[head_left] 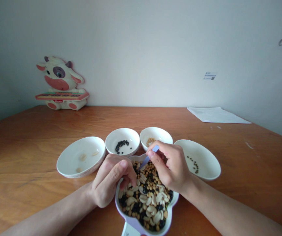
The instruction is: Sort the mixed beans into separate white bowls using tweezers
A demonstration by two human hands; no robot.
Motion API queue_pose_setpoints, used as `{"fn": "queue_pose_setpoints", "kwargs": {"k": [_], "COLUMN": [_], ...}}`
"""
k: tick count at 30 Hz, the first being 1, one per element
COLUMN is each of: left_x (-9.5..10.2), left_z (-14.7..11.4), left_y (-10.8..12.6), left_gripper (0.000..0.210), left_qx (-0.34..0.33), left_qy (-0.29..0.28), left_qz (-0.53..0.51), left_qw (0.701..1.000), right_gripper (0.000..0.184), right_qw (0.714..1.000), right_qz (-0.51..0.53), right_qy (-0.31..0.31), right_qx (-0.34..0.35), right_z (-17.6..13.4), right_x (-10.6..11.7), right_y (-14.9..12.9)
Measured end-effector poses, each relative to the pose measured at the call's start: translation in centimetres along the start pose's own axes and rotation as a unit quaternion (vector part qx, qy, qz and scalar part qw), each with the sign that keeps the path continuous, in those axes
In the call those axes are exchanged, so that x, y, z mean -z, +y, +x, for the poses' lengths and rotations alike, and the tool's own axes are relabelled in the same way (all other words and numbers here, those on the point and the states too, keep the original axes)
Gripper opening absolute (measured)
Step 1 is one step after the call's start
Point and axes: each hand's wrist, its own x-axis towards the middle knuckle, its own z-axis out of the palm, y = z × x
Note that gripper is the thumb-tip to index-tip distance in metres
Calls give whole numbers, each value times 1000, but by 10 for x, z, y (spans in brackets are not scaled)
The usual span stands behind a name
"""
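In my right hand (171,165) is a pair of lavender plastic tweezers (147,160), pinched between thumb and fingers. Their tip points down into a white and lavender scale-like dish (176,198) with a wavy rim. Peanut halves (151,209), yellow soybeans (152,179), black beans (136,207) and a few small green beans lie mixed in it. My left hand (112,178) is curled over the dish's upper left rim, its fingertips above the beans. Whether those closed fingers hold anything is hidden.
Four white bowls arc behind the dish: one with peanut halves (67,160), one with black beans (110,134), one with soybeans (144,133), partly behind my right hand, and one with green beans (211,165). Farther back are a cow toy keyboard (62,95) and papers (216,115).
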Motion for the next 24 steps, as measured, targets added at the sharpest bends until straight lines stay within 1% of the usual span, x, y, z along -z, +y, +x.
{"fn": "queue_pose_setpoints", "kwargs": {"k": [12, 17, 24], "left_x": [-2, -2, -3], "left_z": [0, 2, 2], "left_y": [1, 2, 2], "left_gripper": [65, 65, 64], "left_qx": [-17, -26, -30], "left_qy": [16, 10, 7], "left_qz": [8, 27, 24], "left_qw": [1000, 999, 999], "right_gripper": [20, 18, 17], "right_qw": [1000, 999, 998], "right_qz": [-6, -17, -13], "right_qy": [-13, -51, -63], "right_qx": [3, 1, -4], "right_z": [1, 1, 2], "right_x": [1, 1, 3], "right_y": [0, 1, 0]}}
